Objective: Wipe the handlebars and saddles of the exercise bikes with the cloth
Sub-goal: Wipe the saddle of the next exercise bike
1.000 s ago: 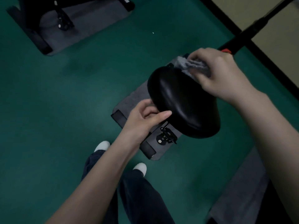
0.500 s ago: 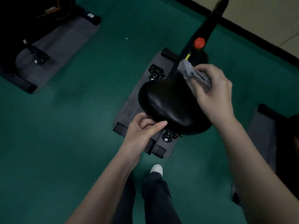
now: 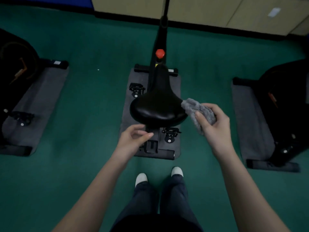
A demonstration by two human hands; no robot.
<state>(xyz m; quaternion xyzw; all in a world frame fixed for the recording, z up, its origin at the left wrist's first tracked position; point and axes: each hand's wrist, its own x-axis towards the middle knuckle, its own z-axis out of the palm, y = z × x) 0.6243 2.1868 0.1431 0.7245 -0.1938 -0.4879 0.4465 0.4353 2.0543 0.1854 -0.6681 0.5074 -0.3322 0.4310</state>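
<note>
Exercise bikes on grey mats flank the scene, a left bike [image 3: 15, 67] and a right bike [image 3: 284, 106], and between them the middle bike's black saddle [image 3: 158, 108] sits before a frame bar with a red knob [image 3: 160, 53]. The dark green floor [image 3: 93, 97] meets a beige wall [image 3: 200, 10]. The right hand [image 3: 215, 126] grips a bunched grey cloth [image 3: 195, 111] whose loose end reaches the saddle's right edge, while the left hand [image 3: 132, 139] hovers just below the saddle's rear rim, fingers loosely curled and holding nothing.

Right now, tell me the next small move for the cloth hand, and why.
Probably sweep the cloth leftward across the saddle, over its broad rear. The right hand grips the cloth bunched at the saddle's right edge, with the top bare. The left hand hovers open near the rear rim, free to steady it.
</note>
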